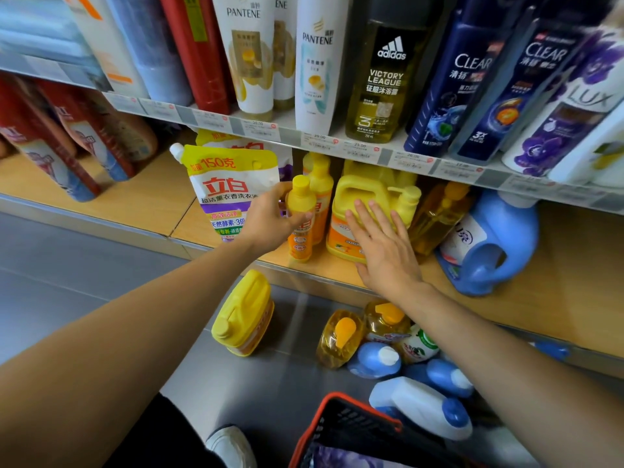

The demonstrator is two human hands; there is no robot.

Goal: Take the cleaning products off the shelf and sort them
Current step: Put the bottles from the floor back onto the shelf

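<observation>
My left hand (pixel 270 217) is wrapped around the neck of a small yellow dish-soap bottle (pixel 300 204) that stands on the wooden bottom shelf (pixel 526 285). A second such bottle (pixel 320 187) stands right behind it. My right hand (pixel 381 244) is spread flat, fingers apart, against the front of a large yellow jug (pixel 368 194). Left of my left hand stands a yellow-and-white detergent refill pouch (pixel 223 184). To the right on the shelf are an amber pump bottle (pixel 439 214) and a blue detergent jug (pixel 496 244).
On the grey floor lie a yellow jug (pixel 243 315), two amber pump bottles (pixel 341 336), a green-white bottle (pixel 418 344) and several blue and white bottles (pixel 422 407). A black basket with a red rim (pixel 347 430) sits at the bottom. Shampoo bottles (pixel 385 79) fill the shelf above.
</observation>
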